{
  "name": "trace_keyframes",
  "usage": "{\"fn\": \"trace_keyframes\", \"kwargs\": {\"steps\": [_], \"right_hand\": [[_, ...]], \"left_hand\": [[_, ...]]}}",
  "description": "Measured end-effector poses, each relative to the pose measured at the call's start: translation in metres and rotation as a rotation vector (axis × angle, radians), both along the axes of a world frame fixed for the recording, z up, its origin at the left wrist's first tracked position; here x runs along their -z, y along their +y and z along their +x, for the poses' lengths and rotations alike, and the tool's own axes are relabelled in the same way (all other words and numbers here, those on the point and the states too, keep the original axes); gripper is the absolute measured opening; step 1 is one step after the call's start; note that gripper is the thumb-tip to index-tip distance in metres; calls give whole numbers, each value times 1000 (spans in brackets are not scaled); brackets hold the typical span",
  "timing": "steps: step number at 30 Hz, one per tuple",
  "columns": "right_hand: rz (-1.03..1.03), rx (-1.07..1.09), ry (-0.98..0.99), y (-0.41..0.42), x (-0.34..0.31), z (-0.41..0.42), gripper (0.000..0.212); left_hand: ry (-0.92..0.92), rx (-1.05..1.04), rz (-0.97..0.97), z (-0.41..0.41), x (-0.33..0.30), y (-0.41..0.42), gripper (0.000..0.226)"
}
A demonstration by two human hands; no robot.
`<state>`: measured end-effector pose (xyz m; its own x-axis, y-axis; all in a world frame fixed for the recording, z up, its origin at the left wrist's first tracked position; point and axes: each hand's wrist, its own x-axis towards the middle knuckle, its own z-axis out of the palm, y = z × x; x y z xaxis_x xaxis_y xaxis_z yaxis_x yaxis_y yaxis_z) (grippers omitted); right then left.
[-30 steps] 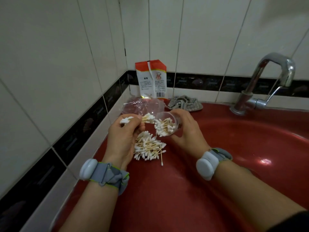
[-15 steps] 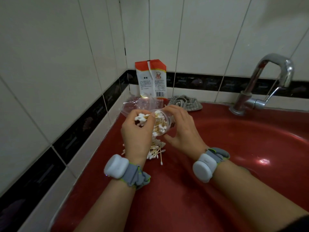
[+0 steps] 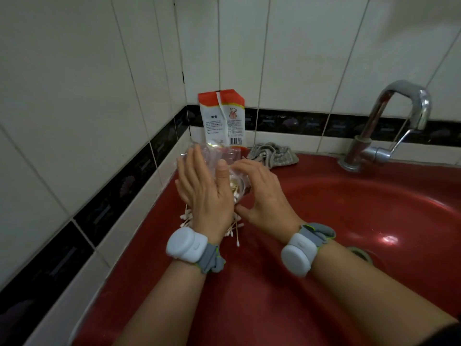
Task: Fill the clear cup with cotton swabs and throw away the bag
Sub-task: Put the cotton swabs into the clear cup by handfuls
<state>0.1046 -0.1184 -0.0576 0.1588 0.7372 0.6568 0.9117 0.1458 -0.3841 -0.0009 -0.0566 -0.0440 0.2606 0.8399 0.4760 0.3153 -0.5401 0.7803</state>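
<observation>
Clear plastic shows between the two hands: the cup [image 3: 240,189] lies on its side, its mouth turned toward the left hand [image 3: 205,193], with yellow stems of swabs visible through its wall. The right hand [image 3: 262,196] grips the cup, its fingers [image 3: 245,164] curled over the top and the thumb hooked under it. The left hand is flat, its fingers [image 3: 193,161] straight and together, the thumb up; the palm faces the cup's mouth and looks pressed against it, though the contact itself is hidden behind the hand. It holds nothing.

Below the left wrist, loose cotton swabs [image 3: 185,218] lie in a heap on the red bench [image 3: 174,295], just under and behind the left palm. The empty clear bag [image 3: 219,153] sits crumpled just beyond the left fingertips, between them and a red-and-white packet [image 3: 222,118] that stands against the tiled wall.

As I judge it, the cup is only part filled and the heap is still to go in. The heap is closest to the left hand, straight down from its palm, so that hand is the one to gather more; the cup's long axis runs left to right, mouth toward the gathering hand. The bag, just past the left fingertips, also falls to that hand afterward.
</observation>
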Motion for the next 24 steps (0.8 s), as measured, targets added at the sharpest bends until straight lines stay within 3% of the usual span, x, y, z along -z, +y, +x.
{"fn": "trace_keyframes", "kwargs": {"steps": [3,6,8,12,17,24], "right_hand": [[1,2,21,0,0,1,66],[-10,20,37,-2,0,5,69],[-13,24,43,-2,-1,7,68],[17,32,40,-2,-4,7,66],[37,42,2,-2,-6,9,65],[0,91,-36,-3,-3,12,65]], "left_hand": [[-19,53,-27,-1,-1,6,98],[-180,-16,145,-17,-11,5,45],[-150,1,308,-26,-12,4,22],[99,175,538,-31,-10,-2,36],[322,242,625,-33,-7,3,47],[393,330,668,-33,-11,17,43]]}}
